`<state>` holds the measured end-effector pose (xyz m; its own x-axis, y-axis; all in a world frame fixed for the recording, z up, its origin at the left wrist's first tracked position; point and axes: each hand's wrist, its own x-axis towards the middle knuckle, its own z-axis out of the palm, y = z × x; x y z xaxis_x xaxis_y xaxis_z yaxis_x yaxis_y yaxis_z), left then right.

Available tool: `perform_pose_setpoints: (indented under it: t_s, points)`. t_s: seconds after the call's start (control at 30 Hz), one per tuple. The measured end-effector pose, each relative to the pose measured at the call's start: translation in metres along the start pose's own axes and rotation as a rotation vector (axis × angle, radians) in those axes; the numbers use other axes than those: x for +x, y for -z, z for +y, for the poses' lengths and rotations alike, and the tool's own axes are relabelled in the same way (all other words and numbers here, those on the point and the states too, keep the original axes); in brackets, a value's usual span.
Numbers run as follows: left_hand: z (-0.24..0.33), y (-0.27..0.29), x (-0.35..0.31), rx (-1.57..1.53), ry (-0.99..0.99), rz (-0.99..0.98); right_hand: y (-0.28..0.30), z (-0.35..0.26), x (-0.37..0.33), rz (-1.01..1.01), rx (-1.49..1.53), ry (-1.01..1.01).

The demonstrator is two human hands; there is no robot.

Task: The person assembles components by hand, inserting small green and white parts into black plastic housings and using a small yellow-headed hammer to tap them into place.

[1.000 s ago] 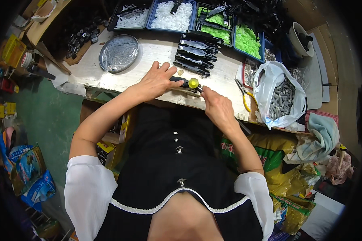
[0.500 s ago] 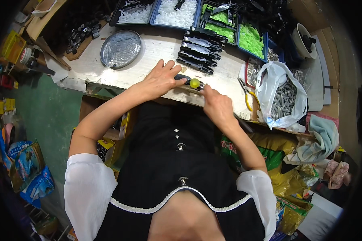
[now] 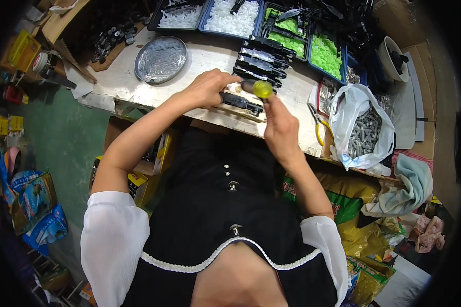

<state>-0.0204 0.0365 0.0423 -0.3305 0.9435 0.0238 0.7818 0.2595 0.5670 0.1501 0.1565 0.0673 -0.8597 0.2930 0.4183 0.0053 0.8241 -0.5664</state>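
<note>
Two hands at a worn whitish workbench (image 3: 138,82): left hand (image 3: 206,89) pins a flat black plastic part (image 3: 241,102) near the bench's front edge, right hand (image 3: 279,125) closed round a yellow-capped screwdriver (image 3: 261,88) above it. Behind the part, blue trays (image 3: 343,51) hold green and white pieces; to its right, a white bag (image 3: 363,125) of grey metal bits.

1 view only, so no overlap with a 2nd view is shown. The scene is seen from a head-worn fisheye camera, aimed steeply down over the person's chest. The workbench (image 3: 138,77) is placed in the upper half, close, with the left hand (image 3: 206,88) and right hand (image 3: 279,127) near centre. Straight edges are bent toward the rim; corners are blacked out. Floor is seen at left.
</note>
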Motion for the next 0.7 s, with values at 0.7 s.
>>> perform_pose_setpoints:
  t_s: [0.7]
  points:
    - [0.04, -0.071, -0.046, 0.15, -0.289, 0.671, -0.014, 0.007, 0.053, -0.226, 0.098, -0.231]
